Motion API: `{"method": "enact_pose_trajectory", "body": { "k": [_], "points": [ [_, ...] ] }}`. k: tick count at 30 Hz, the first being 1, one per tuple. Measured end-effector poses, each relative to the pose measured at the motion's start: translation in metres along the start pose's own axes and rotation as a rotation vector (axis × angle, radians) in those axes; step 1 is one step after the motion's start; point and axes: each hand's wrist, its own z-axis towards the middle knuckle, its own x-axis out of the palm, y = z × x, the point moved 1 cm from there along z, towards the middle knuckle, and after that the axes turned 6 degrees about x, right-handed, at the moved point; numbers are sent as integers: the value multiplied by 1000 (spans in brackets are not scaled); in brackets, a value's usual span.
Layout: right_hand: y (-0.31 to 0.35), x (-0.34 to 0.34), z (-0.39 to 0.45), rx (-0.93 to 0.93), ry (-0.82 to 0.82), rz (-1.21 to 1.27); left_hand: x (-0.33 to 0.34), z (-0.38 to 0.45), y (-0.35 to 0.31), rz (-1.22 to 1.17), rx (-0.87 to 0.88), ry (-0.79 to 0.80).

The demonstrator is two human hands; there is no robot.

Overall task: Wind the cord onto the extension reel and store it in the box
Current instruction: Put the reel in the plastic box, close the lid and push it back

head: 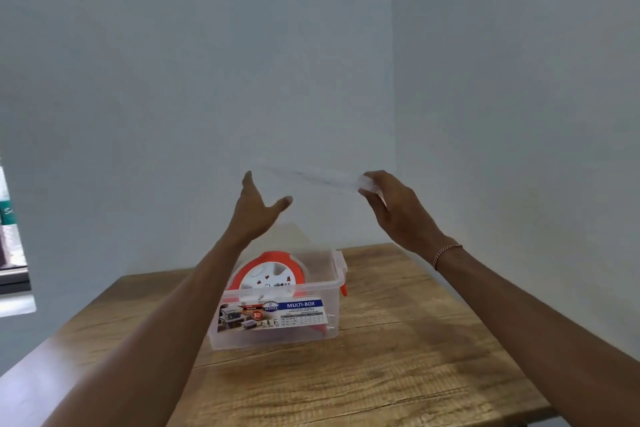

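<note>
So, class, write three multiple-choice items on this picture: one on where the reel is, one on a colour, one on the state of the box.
1. Where is the extension reel?
A. Inside the clear box
B. On the table beside the box
C. In the left hand

2. What colour is the reel's rim?
A. Blue
B. Orange-red
C. Green

3. What state is the box in?
A. Shut with its lid clipped on
C. Lying on its side
B. Open, with the lid held above it

Answers:
1. A: the reel stands within the box's transparent walls on the wooden table.
2. B: an orange-red band frames its white face.
3. B: the right hand grips the blurred clear lid in the air above the box, with the left hand open beneath its other end.
</note>
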Motion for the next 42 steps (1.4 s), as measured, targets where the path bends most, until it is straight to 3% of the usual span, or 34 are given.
{"method": "enact_pose_trajectory", "body": {
  "k": [5,11,13,17,26,31,42],
  "points": [
    [30,11,9,-6,-77,228,-43,-13,-6,-178,75,-150],
    [42,38,18,332,-118,438,-84,-39,-3,14,136,-210],
    [46,48,20,439,-92,360,-93,-43,3,98,111,-225],
    [46,70,16,639,68,152,-102,-44,23,294,-76,-55],
    [36,99,-9,794,409,36,-89,-61,54,451,-281,192],
    [34,104,-9,897,468,27,-84,-66,51,467,-352,244],
    [37,103,-9,832,579,-158,-79,-70,45,525,-443,334]
  ]
}}
